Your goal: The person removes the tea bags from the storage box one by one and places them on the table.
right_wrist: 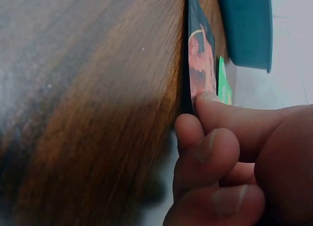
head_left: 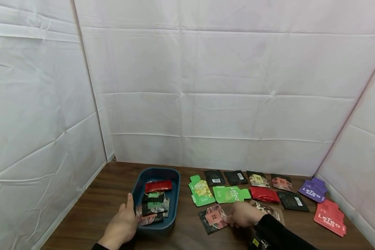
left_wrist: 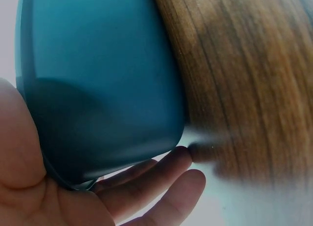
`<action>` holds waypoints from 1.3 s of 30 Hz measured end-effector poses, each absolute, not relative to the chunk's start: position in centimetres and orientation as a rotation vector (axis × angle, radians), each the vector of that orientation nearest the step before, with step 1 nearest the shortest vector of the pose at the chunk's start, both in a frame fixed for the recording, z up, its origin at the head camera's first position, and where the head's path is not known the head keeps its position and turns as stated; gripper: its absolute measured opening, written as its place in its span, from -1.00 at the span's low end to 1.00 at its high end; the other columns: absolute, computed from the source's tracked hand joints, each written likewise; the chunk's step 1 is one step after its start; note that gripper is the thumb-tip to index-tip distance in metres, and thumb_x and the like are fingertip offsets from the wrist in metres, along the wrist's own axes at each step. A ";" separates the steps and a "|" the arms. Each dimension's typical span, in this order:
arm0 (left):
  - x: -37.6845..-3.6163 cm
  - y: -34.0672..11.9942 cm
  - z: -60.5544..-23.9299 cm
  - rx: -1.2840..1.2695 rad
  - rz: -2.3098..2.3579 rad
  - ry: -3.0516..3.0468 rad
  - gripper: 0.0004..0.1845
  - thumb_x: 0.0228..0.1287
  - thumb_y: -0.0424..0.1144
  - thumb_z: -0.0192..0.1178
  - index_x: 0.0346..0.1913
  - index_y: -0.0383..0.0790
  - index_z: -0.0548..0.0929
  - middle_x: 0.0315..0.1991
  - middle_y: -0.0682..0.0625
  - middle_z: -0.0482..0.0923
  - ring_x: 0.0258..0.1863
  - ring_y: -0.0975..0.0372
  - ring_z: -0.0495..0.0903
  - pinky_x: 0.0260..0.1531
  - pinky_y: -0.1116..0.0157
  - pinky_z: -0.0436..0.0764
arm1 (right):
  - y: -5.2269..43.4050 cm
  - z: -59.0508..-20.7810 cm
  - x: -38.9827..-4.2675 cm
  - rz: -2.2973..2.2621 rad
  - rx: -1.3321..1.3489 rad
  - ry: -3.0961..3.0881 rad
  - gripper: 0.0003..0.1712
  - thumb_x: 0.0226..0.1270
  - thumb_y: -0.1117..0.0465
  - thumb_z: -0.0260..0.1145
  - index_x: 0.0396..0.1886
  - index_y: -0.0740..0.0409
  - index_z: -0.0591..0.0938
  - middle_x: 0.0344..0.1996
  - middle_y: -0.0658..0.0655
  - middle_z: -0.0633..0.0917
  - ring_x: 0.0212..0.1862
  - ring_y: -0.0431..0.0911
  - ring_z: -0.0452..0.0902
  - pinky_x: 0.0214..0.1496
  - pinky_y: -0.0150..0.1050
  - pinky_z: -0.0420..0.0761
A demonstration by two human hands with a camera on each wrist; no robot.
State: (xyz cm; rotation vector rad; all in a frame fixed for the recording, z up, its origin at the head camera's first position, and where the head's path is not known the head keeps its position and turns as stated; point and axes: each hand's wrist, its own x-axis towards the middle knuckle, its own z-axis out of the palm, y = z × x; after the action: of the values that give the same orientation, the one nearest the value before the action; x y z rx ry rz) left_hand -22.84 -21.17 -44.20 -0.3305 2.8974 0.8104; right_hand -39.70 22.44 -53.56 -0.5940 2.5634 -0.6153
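Note:
My left hand (head_left: 122, 224) grips the left side of a dark blue plastic bin (head_left: 178, 194), thumb up along the rim, fingers around the outer wall. Inside the bin lie a red sachet (head_left: 158, 186) and several black ones with green or pink labels. My right hand (head_left: 244, 214) pinches the right edge of a black sachet with a pink label (head_left: 213, 217), just right of the bin. In the right wrist view the thumb (right_wrist: 210, 100) presses on its printed face, with a fingertip at its edge.
Green cards (head_left: 201, 191), black sachets (head_left: 214, 177) and a red sachet (head_left: 264, 194) spread behind the right hand. A brown card (head_left: 276, 212) lies partly under the right arm. Purple cards (head_left: 313, 190) and red cards (head_left: 330, 218) lie far right. White sheets (head_left: 222, 86) wall the table.

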 end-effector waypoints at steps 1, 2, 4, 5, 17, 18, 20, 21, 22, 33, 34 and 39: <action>-22.8 -21.2 -44.2 -0.333 0.810 2.897 -0.27 0.48 -0.39 -0.01 0.53 -0.50 -0.12 0.28 -0.59 0.19 0.10 -0.27 0.49 -0.05 -0.17 0.52 | 22.3 -53.4 -39.6 -0.619 -0.574 2.568 -0.43 0.15 -0.41 0.33 -0.69 -0.06 0.72 -0.73 0.00 0.63 -0.62 -0.09 0.53 -0.49 -0.18 0.41; -22.8 -21.2 -44.3 -0.334 0.809 2.898 -0.28 0.48 -0.39 -0.02 0.53 -0.50 -0.12 0.28 -0.59 0.19 0.10 -0.28 0.48 -0.05 -0.17 0.52 | 22.1 -53.2 -39.4 -0.634 -0.549 2.571 -0.43 0.15 -0.39 0.34 -0.69 -0.04 0.72 -0.73 0.00 0.62 -0.63 -0.10 0.52 -0.53 -0.19 0.41; -22.8 -21.2 -44.3 -0.334 0.809 2.902 -0.28 0.48 -0.40 -0.03 0.53 -0.49 -0.12 0.29 -0.59 0.19 0.11 -0.28 0.48 -0.05 -0.17 0.52 | 21.6 -52.4 -38.8 -0.641 -0.508 2.592 -0.43 0.16 -0.37 0.35 -0.71 -0.03 0.69 -0.75 -0.03 0.58 -0.64 -0.12 0.48 -0.53 -0.23 0.36; -22.8 -21.2 -44.2 -0.333 0.809 2.904 -0.28 0.48 -0.40 -0.03 0.53 -0.50 -0.12 0.29 -0.59 0.19 0.11 -0.28 0.48 -0.05 -0.17 0.52 | 21.2 -51.7 -38.3 -0.629 -0.497 2.611 -0.42 0.18 -0.36 0.35 -0.73 -0.02 0.66 -0.77 -0.04 0.55 -0.66 -0.13 0.44 -0.54 -0.23 0.34; -22.6 -21.0 -43.9 -0.345 0.825 2.894 -0.27 0.47 -0.41 -0.03 0.54 -0.49 -0.14 0.31 -0.59 0.17 0.11 -0.27 0.49 -0.04 -0.17 0.51 | 18.0 -43.8 -32.6 -0.658 -0.404 2.689 -0.44 0.31 0.00 0.40 -0.81 0.00 0.37 -0.78 -0.08 0.23 -0.68 -0.18 0.10 -0.54 -0.28 0.13; -22.6 -21.0 -43.8 -0.345 0.826 2.894 -0.26 0.46 -0.41 -0.03 0.54 -0.49 -0.14 0.31 -0.59 0.17 0.11 -0.27 0.49 -0.04 -0.17 0.52 | 17.8 -43.6 -32.5 -0.663 -0.396 2.698 -0.44 0.32 0.02 0.39 -0.80 0.01 0.37 -0.78 -0.08 0.24 -0.68 -0.18 0.11 -0.54 -0.29 0.14; -22.6 -20.9 -43.9 -0.344 0.820 2.894 -0.26 0.46 -0.40 -0.02 0.53 -0.50 -0.14 0.31 -0.59 0.16 0.10 -0.26 0.49 -0.04 -0.16 0.52 | 17.3 -43.2 -32.3 -0.670 -0.388 2.717 -0.46 0.32 0.06 0.38 -0.80 0.02 0.38 -0.77 -0.08 0.26 -0.68 -0.19 0.13 -0.56 -0.30 0.14; -22.6 -21.0 -43.9 -0.340 0.815 2.897 -0.25 0.46 -0.40 -0.01 0.53 -0.50 -0.14 0.30 -0.60 0.17 0.09 -0.26 0.50 -0.05 -0.16 0.53 | 16.9 -43.0 -32.2 -0.669 -0.403 2.737 -0.46 0.33 0.07 0.38 -0.80 0.02 0.38 -0.78 -0.08 0.26 -0.69 -0.18 0.13 -0.57 -0.30 0.14; -22.6 -21.0 -43.9 -0.339 0.812 2.897 -0.25 0.45 -0.40 0.00 0.53 -0.50 -0.14 0.30 -0.60 0.17 0.09 -0.26 0.51 -0.06 -0.15 0.53 | 16.5 -42.9 -32.1 -0.655 -0.424 2.761 -0.46 0.32 0.07 0.38 -0.80 0.02 0.38 -0.78 -0.09 0.26 -0.69 -0.19 0.14 -0.58 -0.30 0.13; -22.7 -21.3 -44.2 -0.332 0.828 2.896 -0.26 0.48 -0.39 -0.02 0.54 -0.48 -0.14 0.32 -0.60 0.15 0.10 -0.29 0.48 -0.04 -0.17 0.51 | 8.5 -39.8 -30.8 -0.239 -1.137 3.190 -0.44 0.39 0.02 0.34 0.23 0.31 0.57 0.09 0.29 0.63 0.13 0.12 0.53 0.09 0.06 0.49; -22.7 -21.3 -44.2 -0.335 0.828 2.896 -0.27 0.48 -0.39 -0.03 0.54 -0.48 -0.14 0.31 -0.59 0.16 0.10 -0.28 0.48 -0.04 -0.17 0.51 | 7.6 -39.7 -30.8 -0.167 -1.224 3.237 -0.29 0.39 -0.01 0.34 0.37 0.33 0.45 0.26 0.30 0.52 0.31 0.13 0.40 0.24 0.10 0.40; -22.7 -21.1 -44.2 -0.315 0.840 2.897 -0.28 0.48 -0.42 -0.06 0.54 -0.47 -0.14 0.31 -0.58 0.17 0.07 -0.24 0.52 -0.07 -0.16 0.53 | 3.4 -39.9 -31.8 0.181 -1.416 3.336 -0.01 0.43 -0.21 0.22 0.59 0.22 0.04 0.56 0.19 0.07 0.55 0.04 -0.12 0.46 0.11 0.01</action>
State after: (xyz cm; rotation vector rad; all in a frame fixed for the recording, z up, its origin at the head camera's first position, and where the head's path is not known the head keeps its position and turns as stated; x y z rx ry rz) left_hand -22.69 -21.14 -44.19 -0.3149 2.8975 0.8397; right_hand -31.76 3.42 -39.89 -1.4159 3.3364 0.1806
